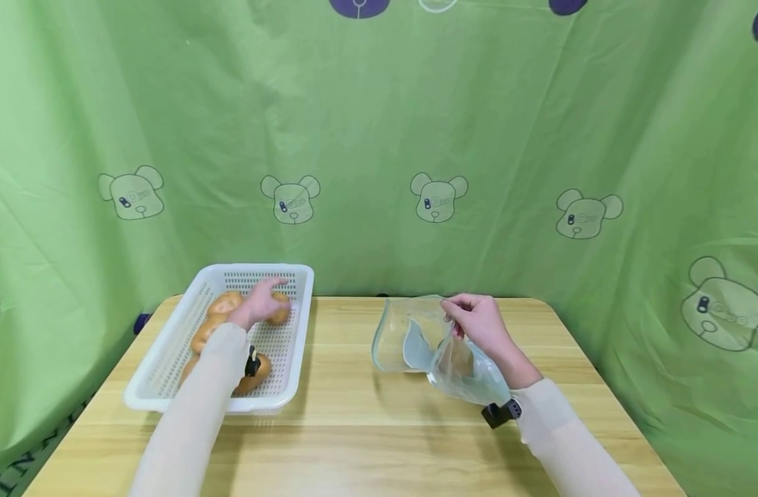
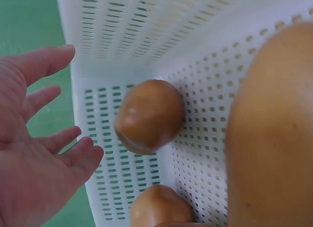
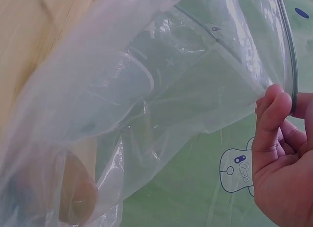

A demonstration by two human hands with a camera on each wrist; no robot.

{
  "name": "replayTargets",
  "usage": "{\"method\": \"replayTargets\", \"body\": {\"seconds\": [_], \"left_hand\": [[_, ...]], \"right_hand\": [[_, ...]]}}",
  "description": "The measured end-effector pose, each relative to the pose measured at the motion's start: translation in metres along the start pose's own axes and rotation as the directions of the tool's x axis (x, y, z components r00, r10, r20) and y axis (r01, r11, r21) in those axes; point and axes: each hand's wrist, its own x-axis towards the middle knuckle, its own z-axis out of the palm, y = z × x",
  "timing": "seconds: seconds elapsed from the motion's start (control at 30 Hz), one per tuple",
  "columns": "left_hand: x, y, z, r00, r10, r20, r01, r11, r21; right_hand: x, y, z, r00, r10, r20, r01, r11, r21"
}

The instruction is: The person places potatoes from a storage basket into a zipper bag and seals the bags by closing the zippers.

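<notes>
My left hand [image 1: 259,304] reaches over the white perforated basket [image 1: 302,331] at the left, fingers spread and holding nothing. Close by its fingers lies a brown, potato-like thing [image 1: 280,310]; the left wrist view shows a gap between that potato [image 2: 149,117] and the hand. Several more potatoes [image 1: 206,333] lie in the basket, partly hidden by my forearm. To the right, my right hand [image 1: 478,321] pinches the rim of a clear zip bag [image 1: 391,335], its mouth spread wide. Through the film of the bag shows a brown potato [image 3: 78,192].
Basket and bag are on a light wooden table [image 1: 348,442]. A green curtain [image 1: 366,138] with bear heads hangs right behind the table and along both sides. A small black camera [image 1: 502,413] sits on my right wrist near the bag's lower end.
</notes>
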Motion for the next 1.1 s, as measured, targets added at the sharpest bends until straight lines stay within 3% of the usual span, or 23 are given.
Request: {"method": "replayTargets", "body": {"seconds": [0.1,0.27,0.5,0.67,0.93,1.1], "left_hand": [[0.001,-0.005,0.002,0.999,-0.045,0.016,0.044,0.999,0.026],[0.002,-0.012,0.004,0.998,-0.063,0.011,0.063,0.996,0.057],[0.006,-0.027,0.006,0.998,-0.054,-0.039,0.056,0.996,0.062],[0.011,-0.032,0.008,0.999,-0.033,-0.012,0.034,0.998,0.057],[0.012,-0.035,0.007,0.997,-0.065,0.036,0.063,0.996,0.071],[0.011,-0.039,0.009,0.999,-0.023,0.045,0.017,0.992,0.124]], "right_hand": [[0.0,0.0,0.001,1.0,-0.001,-0.004,0.001,1.0,-0.004],[0.0,-0.001,0.003,1.0,0.001,-0.003,-0.001,1.0,-0.008],[-0.001,-0.004,0.003,1.0,0.002,0.003,-0.002,1.0,-0.002],[-0.001,-0.004,0.0,1.0,-0.002,0.009,0.002,1.0,-0.016],[0.001,-0.002,0.001,1.0,-0.002,0.021,0.002,1.0,-0.025],[0.001,-0.002,0.002,1.0,-0.006,0.017,0.007,1.0,-0.012]]}}
